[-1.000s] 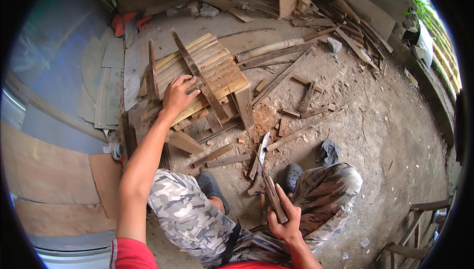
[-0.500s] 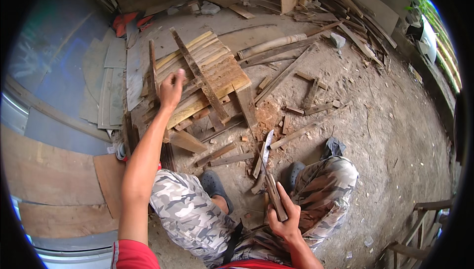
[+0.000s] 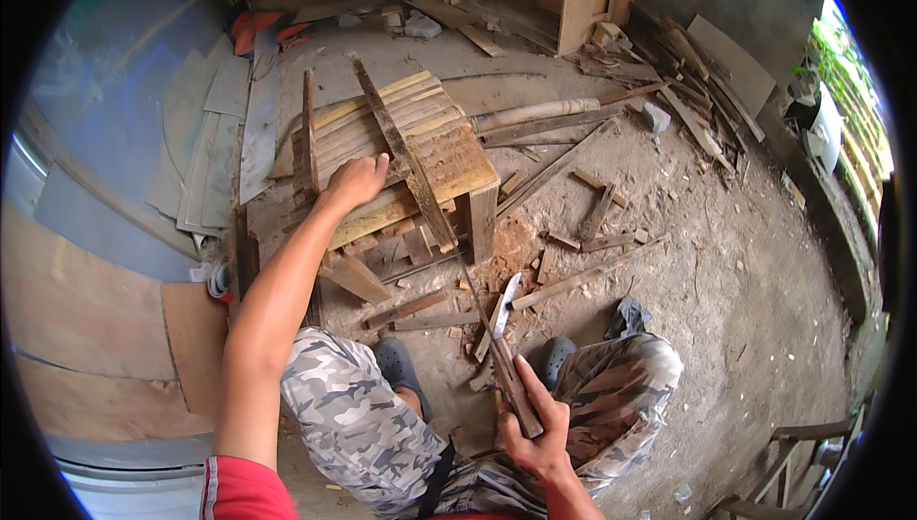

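Observation:
In my right hand [image 3: 537,429] is a wooden-handled long blade [image 3: 516,388]. Its thin dark edge faces me nearly edge-on, with the tip close to the end of a crosspiece. My left hand [image 3: 357,181] is closed, thumb out, over a slatted wooden piece of furniture [image 3: 457,159]; its curled fingertips are hidden, so I cannot tell what they grip. Two narrow wooden bars, one a long crosspiece [image 3: 401,152], stick up on either side of that hand. A short leg [image 3: 481,224] stands at the furniture's near right corner.
On the floor before my feet lies a pale knife-like blade [image 3: 507,304] among wood offcuts [image 3: 409,308] and sawdust. Long timbers [image 3: 535,117] lie farther right, near a heap of scrap wood [image 3: 707,90]. Grey sheets [image 3: 105,128] line the left. A wooden frame [image 3: 793,463] stands at lower right.
My left hand has moved right and down, to beside the long crosspiece. My right hand still holds the wooden-handled blade. The whole view has shifted slightly.

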Action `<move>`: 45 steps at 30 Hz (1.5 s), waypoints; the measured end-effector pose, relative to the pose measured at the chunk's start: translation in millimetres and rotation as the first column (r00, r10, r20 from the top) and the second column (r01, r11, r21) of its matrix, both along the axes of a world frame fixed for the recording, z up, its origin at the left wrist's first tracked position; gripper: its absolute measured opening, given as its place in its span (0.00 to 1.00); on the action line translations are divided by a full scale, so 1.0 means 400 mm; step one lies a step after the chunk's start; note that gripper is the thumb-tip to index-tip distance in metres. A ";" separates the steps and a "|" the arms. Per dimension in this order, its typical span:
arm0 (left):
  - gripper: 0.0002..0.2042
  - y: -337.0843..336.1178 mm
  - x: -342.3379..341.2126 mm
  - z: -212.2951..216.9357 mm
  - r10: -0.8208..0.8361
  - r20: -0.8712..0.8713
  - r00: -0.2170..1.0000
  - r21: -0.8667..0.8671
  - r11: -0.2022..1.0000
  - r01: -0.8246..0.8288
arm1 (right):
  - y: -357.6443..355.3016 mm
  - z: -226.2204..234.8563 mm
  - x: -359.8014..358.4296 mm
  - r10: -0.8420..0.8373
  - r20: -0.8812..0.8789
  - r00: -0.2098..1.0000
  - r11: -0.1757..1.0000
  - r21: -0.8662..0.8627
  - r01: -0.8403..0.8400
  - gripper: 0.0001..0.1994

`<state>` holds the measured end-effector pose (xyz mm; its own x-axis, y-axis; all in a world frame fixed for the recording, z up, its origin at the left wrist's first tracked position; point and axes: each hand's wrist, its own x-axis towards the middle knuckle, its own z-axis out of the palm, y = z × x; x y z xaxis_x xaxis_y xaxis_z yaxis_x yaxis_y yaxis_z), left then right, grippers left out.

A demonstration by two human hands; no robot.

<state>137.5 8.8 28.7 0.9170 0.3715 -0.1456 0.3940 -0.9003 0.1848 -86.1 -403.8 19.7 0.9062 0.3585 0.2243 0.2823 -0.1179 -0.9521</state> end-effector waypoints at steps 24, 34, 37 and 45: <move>0.27 -0.001 -0.010 -0.066 -0.142 0.372 0.917 -0.083 0.979 0.185 | 0.259 0.072 0.178 -0.008 0.003 1.000 0.994 -0.111 0.009 0.30; 0.20 -0.038 -0.032 0.008 -0.013 0.254 0.967 -0.144 0.988 0.051 | 0.256 0.066 0.154 0.012 -0.062 0.998 0.992 -0.128 -0.020 0.32; 0.24 -0.023 -0.032 -0.017 -0.042 0.354 0.934 -0.089 0.993 0.078 | 0.160 0.081 0.059 0.016 -0.076 0.997 0.983 -0.183 -0.030 0.32; 0.27 -0.019 -0.023 -0.030 -0.034 0.266 0.963 -0.055 0.997 0.051 | 0.374 0.001 0.300 -0.014 0.143 0.990 0.996 -0.080 0.026 0.31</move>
